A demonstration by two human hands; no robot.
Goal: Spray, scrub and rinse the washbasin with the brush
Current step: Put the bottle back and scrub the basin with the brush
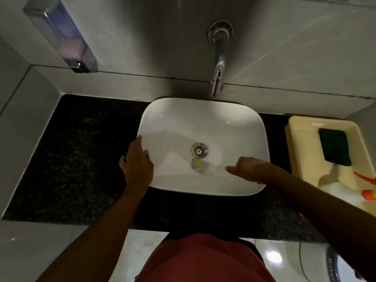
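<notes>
Scrubbing looks to be the step in hand, though motion blur hides much of it. Starting at the left, the left hand (138, 163) lies flat on the near-left rim of the washbasin (203, 119), fingers (136, 142) spread and gripping nothing; that brace is worth keeping so the body stays steady over the bowl. Just right of those fingers the bowl slopes down to the drain (199, 151). Below the drain sits a smeared shape with a yellow tip (198, 164), probably the brush, just ahead of the right hand's fingertips. The right hand (250, 168) reaches into the bowl from the near-right rim; whether its fingers are closed on the brush I cannot tell through the blur. Judging from this, a good stroke would work the walls in overlapping passes down toward the drain, pressing evenly on the glossy curve where bristles tend to skid.

The basin stands on a dark speckled counter (81, 155). A soap dispenser (61, 35) hangs on the wall well left of the left fingers; the tap (218, 58) juts above the bowl, no water visible. Far right of the right hand, a yellow tray (305, 151) holds 1 green scouring pad (334, 147).
</notes>
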